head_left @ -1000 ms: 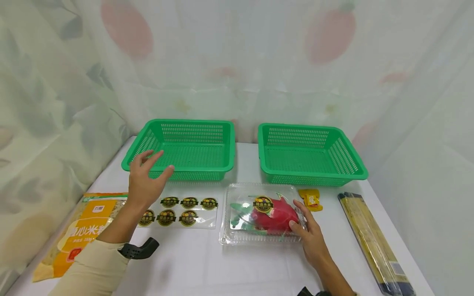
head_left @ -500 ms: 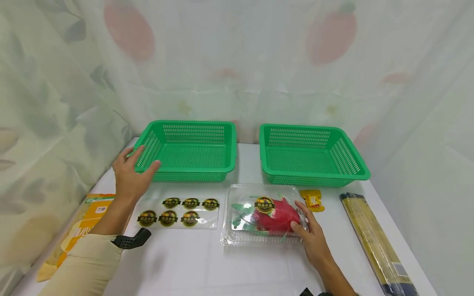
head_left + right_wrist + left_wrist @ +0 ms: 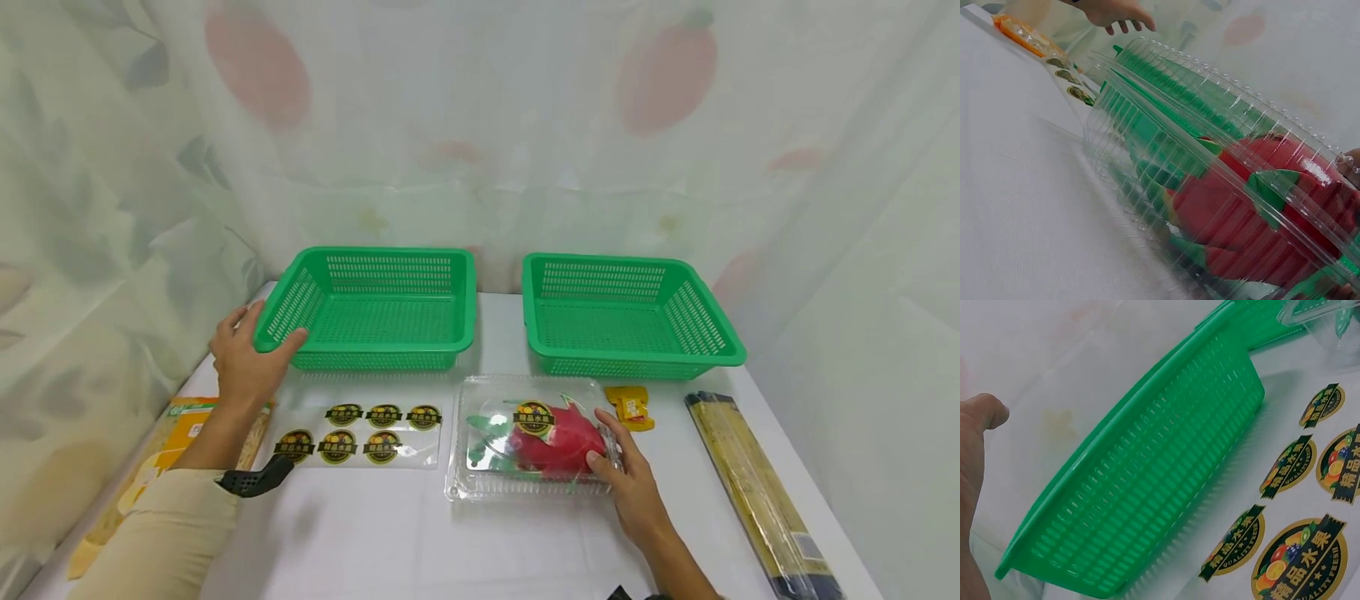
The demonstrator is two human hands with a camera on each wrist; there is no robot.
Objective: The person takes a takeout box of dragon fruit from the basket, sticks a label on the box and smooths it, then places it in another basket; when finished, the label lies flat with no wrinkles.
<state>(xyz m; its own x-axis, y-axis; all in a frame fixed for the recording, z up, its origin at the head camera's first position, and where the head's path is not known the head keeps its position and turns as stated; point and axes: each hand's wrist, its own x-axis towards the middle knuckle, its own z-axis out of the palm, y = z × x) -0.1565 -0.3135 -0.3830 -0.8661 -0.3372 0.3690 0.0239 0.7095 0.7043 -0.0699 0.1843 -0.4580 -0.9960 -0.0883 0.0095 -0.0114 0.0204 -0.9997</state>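
Observation:
My left hand [image 3: 243, 358] hovers at the front left corner of the left green basket [image 3: 382, 346], thumb and fingers spread. In the left wrist view its thumb [image 3: 991, 411] is apart from the basket wall. My right hand [image 3: 633, 475] grips the right end of a clear plastic clamshell box [image 3: 480, 483], thumb on the lid side and fingers round the far edge. Inside the box lies a red dragon fruit [image 3: 551, 442] with green tips. A round black and gold label [image 3: 534, 418] sits on the lid.
A sticker sheet [image 3: 416, 454] with several round labels lies left of the box. An orange noodle packet [image 3: 150, 475] is partly behind the left arm. To the right are a small yellow packet [image 3: 630, 407], a long noodle pack [image 3: 757, 492] and the right green basket [image 3: 637, 362].
My left hand has moved left, from over the basket's front rim to its front left corner. The right hand and the clamshell box have stayed in place.

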